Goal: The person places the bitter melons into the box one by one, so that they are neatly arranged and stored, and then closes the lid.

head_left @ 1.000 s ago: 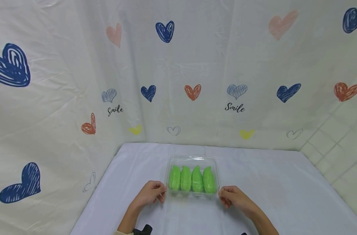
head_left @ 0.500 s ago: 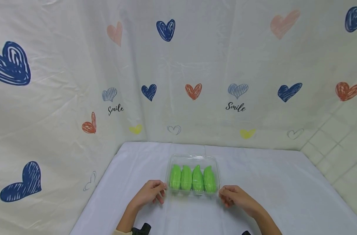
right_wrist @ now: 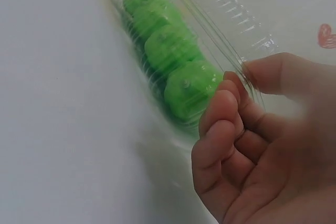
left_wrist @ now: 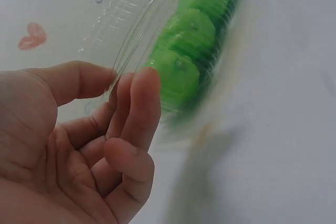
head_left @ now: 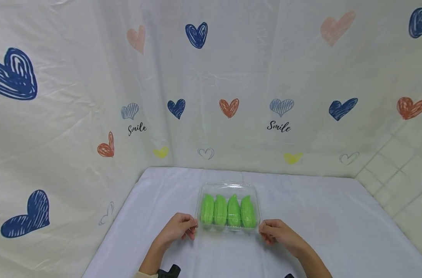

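Note:
A clear plastic box (head_left: pixel 228 189) lies on the white cloth, with several bright green, long, ridged pieces (head_left: pixel 233 211) side by side in it. They taper at the far end and look like small gourds or unripe bananas; the exact kind is not plain. At the box's near left corner, my left hand (head_left: pixel 179 227) pinches the rim between thumb and fingers. My right hand (head_left: pixel 277 233) grips the near right corner the same way. Both wrist views show the thin clear rim (left_wrist: pixel 119 72) between thumb and fingertips, the other fingers curled below it.
White cloth covers the table (head_left: pixel 336 220). Behind it hangs a pale curtain (head_left: pixel 245 150) printed with hearts and the word "Smile". Black wrist mounts (head_left: pixel 169 272) show at the bottom edge.
Only a slight shift of the head view shows. Both hands stay at the box's near corners, and the box and green pieces keep their place.

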